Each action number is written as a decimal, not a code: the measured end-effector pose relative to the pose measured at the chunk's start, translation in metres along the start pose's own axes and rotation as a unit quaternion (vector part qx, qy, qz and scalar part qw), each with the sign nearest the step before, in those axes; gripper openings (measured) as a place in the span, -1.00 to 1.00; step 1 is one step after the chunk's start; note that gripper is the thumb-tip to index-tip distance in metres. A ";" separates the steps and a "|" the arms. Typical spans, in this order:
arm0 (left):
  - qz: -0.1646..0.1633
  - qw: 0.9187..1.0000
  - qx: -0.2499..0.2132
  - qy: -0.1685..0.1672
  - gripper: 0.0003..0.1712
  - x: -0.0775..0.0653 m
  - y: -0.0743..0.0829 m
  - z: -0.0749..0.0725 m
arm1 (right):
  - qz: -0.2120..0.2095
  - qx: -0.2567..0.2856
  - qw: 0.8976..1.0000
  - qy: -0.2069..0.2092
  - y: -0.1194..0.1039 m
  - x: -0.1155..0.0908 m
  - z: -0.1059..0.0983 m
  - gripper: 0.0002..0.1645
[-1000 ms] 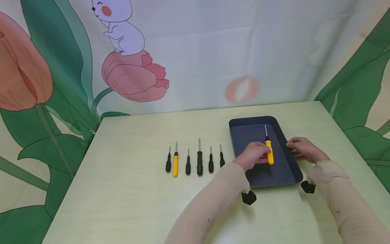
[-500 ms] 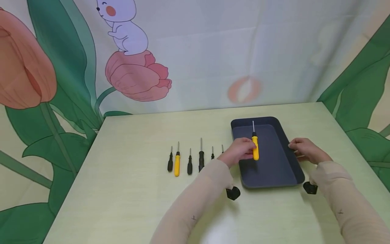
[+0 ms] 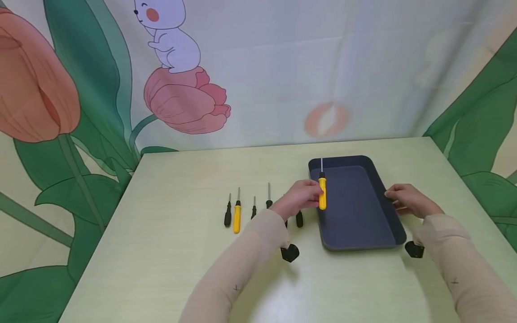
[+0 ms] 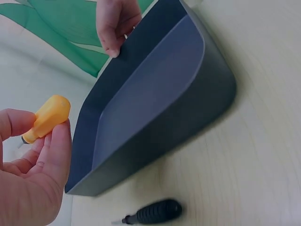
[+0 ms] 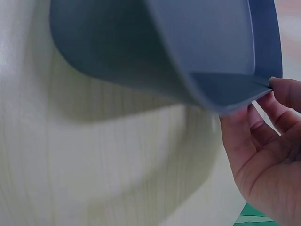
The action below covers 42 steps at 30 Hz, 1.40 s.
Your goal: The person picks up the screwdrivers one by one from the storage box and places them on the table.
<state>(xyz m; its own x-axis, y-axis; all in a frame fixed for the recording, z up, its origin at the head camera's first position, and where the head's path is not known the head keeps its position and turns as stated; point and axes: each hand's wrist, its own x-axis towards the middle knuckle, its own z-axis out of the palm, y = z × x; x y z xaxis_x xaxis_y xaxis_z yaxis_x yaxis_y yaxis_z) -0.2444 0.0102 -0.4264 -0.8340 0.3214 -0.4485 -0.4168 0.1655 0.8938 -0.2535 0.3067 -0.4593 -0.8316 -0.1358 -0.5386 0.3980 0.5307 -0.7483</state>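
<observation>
My left hand [image 3: 300, 197] pinches a yellow screwdriver [image 3: 322, 194] by its handle, shaft pointing away, above the left rim of a dark rectangular tray [image 3: 359, 211]. In the left wrist view the thumb and fingers hold the yellow handle [image 4: 52, 114] beside the tray wall. On the tray's right side, my right hand [image 3: 411, 199] grips the rim between thumb and fingers; the right wrist view shows the thumb [image 5: 286, 92] over the edge and the fingers beneath it. Nothing lies inside the tray.
Left of the tray, several screwdrivers lie in a row on the table, including another yellow one [image 3: 237, 217] and a black one [image 3: 228, 216]. My left forearm partly covers the row. A black screwdriver [image 4: 155, 212] lies close to the tray's left wall. A printed curtain [image 3: 274, 80] hangs behind.
My left hand has carried the yellow screwdriver leftward from over the middle of the tray to its left rim. My right hand has stayed on the tray's right rim.
</observation>
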 end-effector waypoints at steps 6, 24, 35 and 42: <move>0.000 1.000 0.003 -0.003 -0.67 -0.006 -0.005 -0.018 | 0.005 0.002 1.000 -0.003 -0.002 -0.002 0.000 -0.76; -0.014 0.999 0.024 0.036 -0.63 -0.031 -0.031 -0.080 | 0.004 -0.008 1.000 -0.005 -0.001 -0.001 -0.002 -0.71; -0.023 0.998 0.026 0.051 -0.62 -0.046 -0.038 -0.105 | 0.009 -0.011 1.000 -0.003 -0.002 0.001 -0.001 -0.70; -0.028 0.997 0.022 0.067 -0.59 -0.047 -0.046 -0.128 | 0.009 -0.014 1.000 -0.003 -0.004 0.000 -0.001 -0.70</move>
<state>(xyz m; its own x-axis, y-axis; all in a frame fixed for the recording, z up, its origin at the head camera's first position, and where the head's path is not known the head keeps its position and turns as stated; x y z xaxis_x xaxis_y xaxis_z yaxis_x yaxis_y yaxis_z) -0.2320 -0.1316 -0.4453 -0.8517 0.1845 -0.4905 -0.4503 0.2211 0.8651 -0.2553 0.3058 -0.4563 -0.8223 -0.1306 -0.5539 0.4017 0.5564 -0.7274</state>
